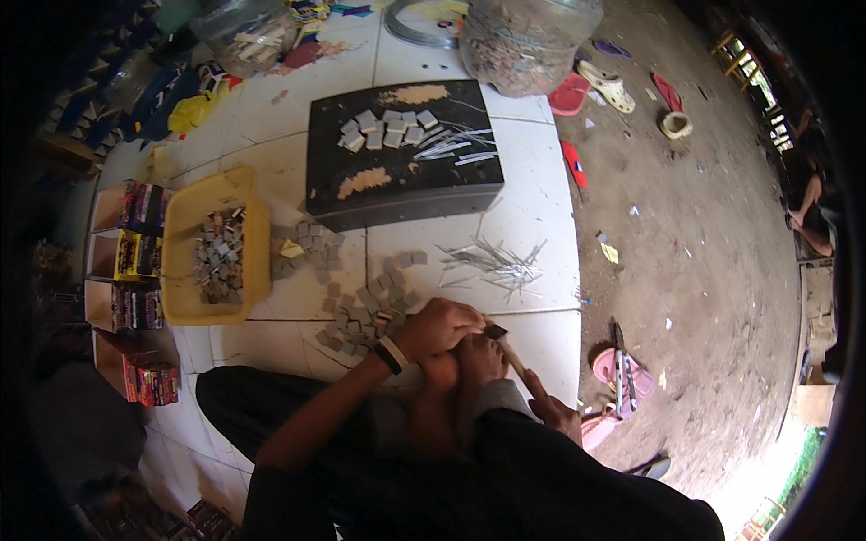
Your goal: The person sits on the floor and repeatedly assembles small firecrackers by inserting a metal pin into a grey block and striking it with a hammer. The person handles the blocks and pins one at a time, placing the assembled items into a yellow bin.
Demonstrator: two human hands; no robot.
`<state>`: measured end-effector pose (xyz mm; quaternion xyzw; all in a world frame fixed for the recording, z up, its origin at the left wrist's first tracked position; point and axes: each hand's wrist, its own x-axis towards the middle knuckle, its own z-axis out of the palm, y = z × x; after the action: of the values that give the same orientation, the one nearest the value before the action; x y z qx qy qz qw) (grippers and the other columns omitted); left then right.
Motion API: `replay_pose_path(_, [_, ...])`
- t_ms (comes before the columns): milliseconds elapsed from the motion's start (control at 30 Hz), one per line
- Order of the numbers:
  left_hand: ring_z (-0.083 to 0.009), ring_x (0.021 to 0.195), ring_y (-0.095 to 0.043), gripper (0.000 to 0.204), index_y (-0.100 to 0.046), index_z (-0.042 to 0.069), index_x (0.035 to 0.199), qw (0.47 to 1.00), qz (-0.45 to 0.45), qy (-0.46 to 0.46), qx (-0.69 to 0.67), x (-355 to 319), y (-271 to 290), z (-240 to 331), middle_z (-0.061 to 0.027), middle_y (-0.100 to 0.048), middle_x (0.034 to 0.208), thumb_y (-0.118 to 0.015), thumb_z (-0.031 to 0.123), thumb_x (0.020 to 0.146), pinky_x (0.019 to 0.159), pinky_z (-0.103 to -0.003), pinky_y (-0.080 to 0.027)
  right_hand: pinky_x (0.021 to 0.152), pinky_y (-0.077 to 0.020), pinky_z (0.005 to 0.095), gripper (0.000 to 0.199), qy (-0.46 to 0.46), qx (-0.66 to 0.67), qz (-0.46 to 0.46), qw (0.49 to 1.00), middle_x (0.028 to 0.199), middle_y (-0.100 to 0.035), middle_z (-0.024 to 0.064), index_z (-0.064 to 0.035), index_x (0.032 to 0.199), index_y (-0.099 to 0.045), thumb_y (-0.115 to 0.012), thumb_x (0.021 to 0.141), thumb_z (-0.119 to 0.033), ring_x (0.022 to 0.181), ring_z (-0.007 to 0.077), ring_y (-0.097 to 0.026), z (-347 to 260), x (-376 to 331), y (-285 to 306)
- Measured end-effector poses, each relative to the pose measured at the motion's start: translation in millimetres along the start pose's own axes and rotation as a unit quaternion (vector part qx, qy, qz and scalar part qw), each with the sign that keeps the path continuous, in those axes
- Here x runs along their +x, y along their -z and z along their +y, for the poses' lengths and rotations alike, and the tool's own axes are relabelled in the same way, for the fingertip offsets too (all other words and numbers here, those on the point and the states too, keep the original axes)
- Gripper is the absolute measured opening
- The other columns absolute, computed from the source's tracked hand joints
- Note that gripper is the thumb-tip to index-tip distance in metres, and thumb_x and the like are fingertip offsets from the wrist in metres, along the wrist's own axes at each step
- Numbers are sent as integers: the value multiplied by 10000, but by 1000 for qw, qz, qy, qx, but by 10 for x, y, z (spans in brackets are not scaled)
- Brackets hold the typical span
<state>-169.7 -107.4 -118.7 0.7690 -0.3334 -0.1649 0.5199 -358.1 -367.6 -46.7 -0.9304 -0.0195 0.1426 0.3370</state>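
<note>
My left hand [439, 328], with a dark and pale band at its wrist, is closed in a pinch beside my bare foot [483, 357]. What its fingers hold is hidden. A hammer [517, 362] with a pale wooden handle slants up from my right hand [561, 418], which is wrapped round its lower end. The dark hammer head [495, 332] lies close to the left fingertips; whether they touch cannot be made out. Small grey square blocks [365, 311] are scattered just beyond my left hand. Thin silvery wire pieces [501, 266] lie in a loose heap farther off.
A black box [406, 200] carries more blocks, wires and sawdust. To the left are a yellow tub [259, 270] of small pieces and colourful packets [140, 257]. A large clear container [532, 45] stands at the back. Pink sandals [631, 374] lie on the dirt ground at right.
</note>
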Motion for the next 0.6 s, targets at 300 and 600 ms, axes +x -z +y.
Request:
replay_pose_path(300, [-245,968,-762,148,-771,4,1106,877,361,116,295,-739,1582,808,-123,-788,1053,-736,19,963,892,-355,-585,591,-556,340,528,-154,208,-5,966,654,-689,81,-56,1572,-538,-633,1057,-130,593,157,-690,567,72,33])
replay_pose_path(600, [-355,1063,-753,218,-746,-16,1148,765,392,290,420,-1298,2697,678,-184,-781,1129,-721,-1,933,966,-427,-565,699,-603,455,372,-43,73,52,995,1017,-746,205,-49,1295,-666,-740,936,-111,850,377,-759,674,148,-74])
